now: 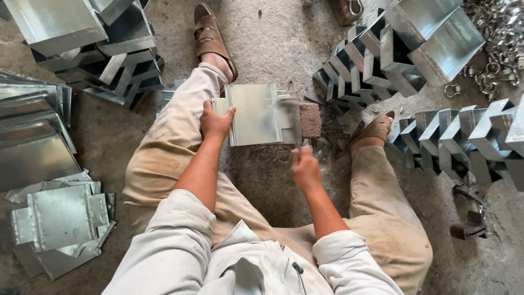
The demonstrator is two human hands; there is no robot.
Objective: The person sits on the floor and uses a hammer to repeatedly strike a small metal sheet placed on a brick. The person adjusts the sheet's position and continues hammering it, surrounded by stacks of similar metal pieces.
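1. My left hand (215,123) grips the near-left edge of the metal sheet (254,113), thumb on top and fingers curled under, pressed tight on it.
2. My right hand (304,168) is closed around a thin tool (295,117) that shows only as a blur over the sheet's right end; I cannot tell what kind of tool it is.
3. The sheet lies flat on the concrete floor (273,33) between my spread legs, its right end just beside, perhaps resting on, a small brick-like block (310,120).
4. I judge the step in hand to be striking or folding the tabs at the sheet's right end. To do it well I should keep the left hand clamped and well away from that end, hold the sheet flat against the block, and land each blow squarely on the tab, not on the fold lines.
5. Finished folded boxes (469,131) line the floor toward its right edge, flat cut sheets (63,216) lie stacked by the left edge, and my sandalled feet (210,38) sit to either side.
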